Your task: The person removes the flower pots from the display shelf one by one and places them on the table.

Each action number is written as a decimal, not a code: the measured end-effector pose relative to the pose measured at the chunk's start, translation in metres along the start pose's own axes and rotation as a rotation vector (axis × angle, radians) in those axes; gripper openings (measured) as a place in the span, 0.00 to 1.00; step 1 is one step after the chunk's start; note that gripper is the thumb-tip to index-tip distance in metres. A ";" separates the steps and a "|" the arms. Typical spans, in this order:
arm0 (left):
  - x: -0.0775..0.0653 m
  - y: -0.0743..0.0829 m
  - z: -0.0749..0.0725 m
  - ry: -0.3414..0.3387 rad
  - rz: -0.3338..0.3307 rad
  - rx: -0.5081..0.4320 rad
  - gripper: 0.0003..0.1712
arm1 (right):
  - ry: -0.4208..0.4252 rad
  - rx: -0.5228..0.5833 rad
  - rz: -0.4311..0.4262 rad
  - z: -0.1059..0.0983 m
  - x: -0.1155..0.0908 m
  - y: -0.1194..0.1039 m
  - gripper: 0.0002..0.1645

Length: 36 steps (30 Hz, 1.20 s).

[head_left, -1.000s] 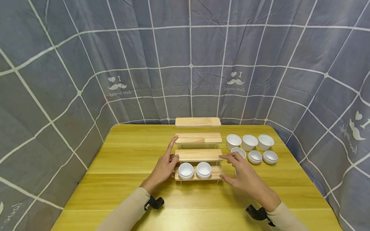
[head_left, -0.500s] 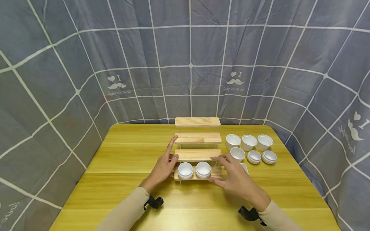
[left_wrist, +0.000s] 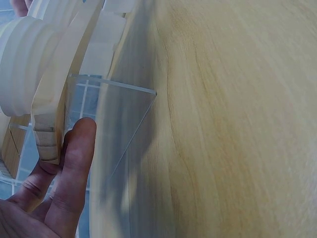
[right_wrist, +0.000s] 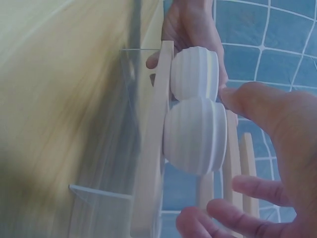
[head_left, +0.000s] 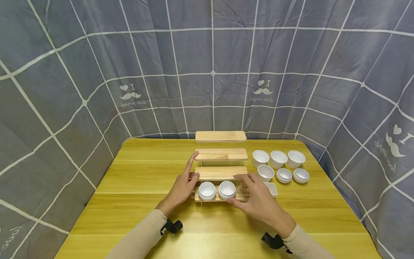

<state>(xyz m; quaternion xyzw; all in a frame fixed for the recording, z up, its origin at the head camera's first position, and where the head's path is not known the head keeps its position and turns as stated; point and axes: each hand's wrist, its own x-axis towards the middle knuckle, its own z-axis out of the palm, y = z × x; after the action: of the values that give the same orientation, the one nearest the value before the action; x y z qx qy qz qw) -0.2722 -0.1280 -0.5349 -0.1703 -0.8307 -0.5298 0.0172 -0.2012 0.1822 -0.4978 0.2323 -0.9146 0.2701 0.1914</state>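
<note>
A tiered stand (head_left: 207, 173) of light wood boards on clear supports sits in mid-table. Its lowest board (right_wrist: 152, 158) carries two small white ribbed ramekins side by side, a left ramekin (head_left: 207, 189) and a right ramekin (head_left: 227, 188). My left hand (head_left: 179, 190) holds the stand's left end, index finger stretched up along the higher board. In the left wrist view, fingers (left_wrist: 74, 168) of that hand bend round the lowest board's end. My right hand (head_left: 262, 201) hovers around the right ramekin with fingers spread; its thumb is near the ramekin, the other fingers stand apart from it.
On the table's right stand several white cups, among them a deep cup (head_left: 278, 158) at the back, a nearer cup (head_left: 265, 172) and a low ramekin (head_left: 284, 175). A white rectangular dish (head_left: 272, 189) lies partly behind my right hand. A grey checked curtain (head_left: 155, 72) surrounds the table (head_left: 145, 201).
My right hand has moved left along the lowest board, from the stand's right end to the right ramekin, uncovering the rectangular dish. My left hand has stayed in place.
</note>
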 end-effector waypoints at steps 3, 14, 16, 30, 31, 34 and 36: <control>0.000 0.000 0.000 0.005 0.000 0.006 0.48 | -0.004 0.005 0.006 0.002 0.001 -0.002 0.43; 0.001 0.000 0.002 0.005 -0.007 -0.014 0.46 | -0.005 0.055 -0.015 0.011 0.003 -0.003 0.41; 0.000 0.000 0.002 0.007 -0.010 -0.013 0.46 | -0.005 0.055 -0.015 0.012 0.003 -0.004 0.41; -0.001 -0.002 0.003 0.010 -0.007 0.000 0.47 | 0.005 0.055 -0.005 0.021 0.006 -0.010 0.33; -0.001 -0.001 0.003 0.010 -0.008 0.000 0.47 | 0.001 0.062 0.003 0.021 0.007 -0.011 0.32; -0.001 -0.001 0.004 0.008 -0.012 -0.001 0.47 | -0.011 0.083 0.025 0.021 0.007 -0.011 0.32; -0.001 -0.001 0.004 0.008 -0.011 -0.004 0.47 | -0.016 0.092 0.034 0.021 0.007 -0.012 0.32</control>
<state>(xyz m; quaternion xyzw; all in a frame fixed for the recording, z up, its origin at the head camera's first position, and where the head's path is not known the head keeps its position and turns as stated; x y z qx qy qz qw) -0.2709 -0.1251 -0.5377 -0.1636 -0.8307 -0.5319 0.0171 -0.2056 0.1591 -0.5059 0.2275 -0.9064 0.3132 0.1688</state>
